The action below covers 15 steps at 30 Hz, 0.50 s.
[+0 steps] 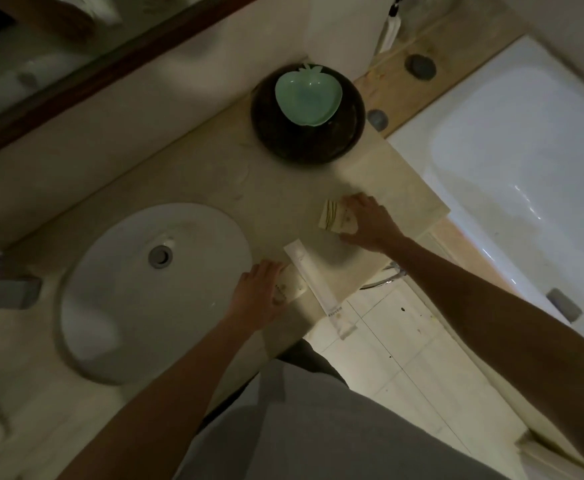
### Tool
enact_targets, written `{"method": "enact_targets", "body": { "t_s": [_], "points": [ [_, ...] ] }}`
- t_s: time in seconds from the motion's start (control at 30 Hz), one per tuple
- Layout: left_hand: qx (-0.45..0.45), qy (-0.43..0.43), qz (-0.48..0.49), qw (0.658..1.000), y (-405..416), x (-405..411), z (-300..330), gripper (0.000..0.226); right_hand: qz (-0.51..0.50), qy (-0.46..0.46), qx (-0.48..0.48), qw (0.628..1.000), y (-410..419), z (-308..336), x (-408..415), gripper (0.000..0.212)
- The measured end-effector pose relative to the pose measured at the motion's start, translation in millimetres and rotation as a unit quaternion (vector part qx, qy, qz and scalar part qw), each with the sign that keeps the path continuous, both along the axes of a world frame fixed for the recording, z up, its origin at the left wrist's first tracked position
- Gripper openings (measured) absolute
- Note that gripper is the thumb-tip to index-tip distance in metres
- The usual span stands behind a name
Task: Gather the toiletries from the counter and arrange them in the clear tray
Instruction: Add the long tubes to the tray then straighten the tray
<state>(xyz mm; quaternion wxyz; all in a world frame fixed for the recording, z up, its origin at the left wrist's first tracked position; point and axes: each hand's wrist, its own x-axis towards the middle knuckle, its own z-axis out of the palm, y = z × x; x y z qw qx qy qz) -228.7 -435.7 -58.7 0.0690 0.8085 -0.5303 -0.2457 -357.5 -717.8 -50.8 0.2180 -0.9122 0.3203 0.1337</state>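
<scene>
On the beige counter (pixel 193 188) my right hand (pixel 370 223) grips a small cream toiletry box with green stripes (pixel 335 218). My left hand (pixel 259 296) rests on a small cream packet (pixel 292 284) beside the sink. Between the hands lies a long white wrapped item (pixel 318 289), its lower end hanging past the counter's front edge. A pale green apple-shaped tray (pixel 308 97) sits on top of a dark round bowl (pixel 308 133) at the back of the counter. No clear tray is recognisable in this dim, blurred view.
A white oval sink (pixel 110 306) with its drain (pixel 160 257) fills the counter's left part; a tap (pixel 3 289) is at the far left. A white bathtub (pixel 526 168) lies to the right, tiled floor below. A mirror (pixel 41 46) lines the back wall.
</scene>
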Motion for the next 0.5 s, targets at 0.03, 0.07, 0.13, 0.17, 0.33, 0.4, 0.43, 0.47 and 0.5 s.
{"method": "enact_targets", "body": {
  "t_s": [0.03,0.07,0.13,0.17,0.33,0.4,0.43,0.47,0.5],
  "points": [
    [0.0,0.0,0.002,1.0,1,1,1,0.076,-0.025,-0.002,-0.01,1.0,6,-2,2,0.088],
    [-0.001,0.002,0.004,1.0,1,2,1,0.076,-0.033,-0.003,-0.02,0.999,12,-3,3,0.087],
    [-0.008,0.003,0.009,1.0,2,5,1,0.076,0.002,-0.005,-0.041,0.999,23,-5,6,0.078],
    [-0.009,0.005,0.015,1.0,4,6,0,0.076,0.028,-0.008,-0.049,0.998,29,-5,8,0.075],
    [-0.027,0.018,0.087,0.996,16,16,-1,0.087,0.114,-0.092,-0.056,0.988,84,14,24,0.07],
    [-0.034,0.023,0.109,0.993,25,21,1,0.096,0.192,-0.133,-0.051,0.971,117,14,33,0.068],
    [-0.029,0.032,0.119,0.992,32,24,2,0.102,0.233,-0.138,-0.037,0.962,133,10,36,0.067],
    [-0.016,0.043,0.127,0.991,39,27,2,0.107,0.266,-0.127,-0.02,0.955,145,5,38,0.067],
    [0.0,0.048,0.13,0.99,46,29,1,0.111,0.288,-0.098,-0.006,0.953,153,0,39,0.068]
  ]
}}
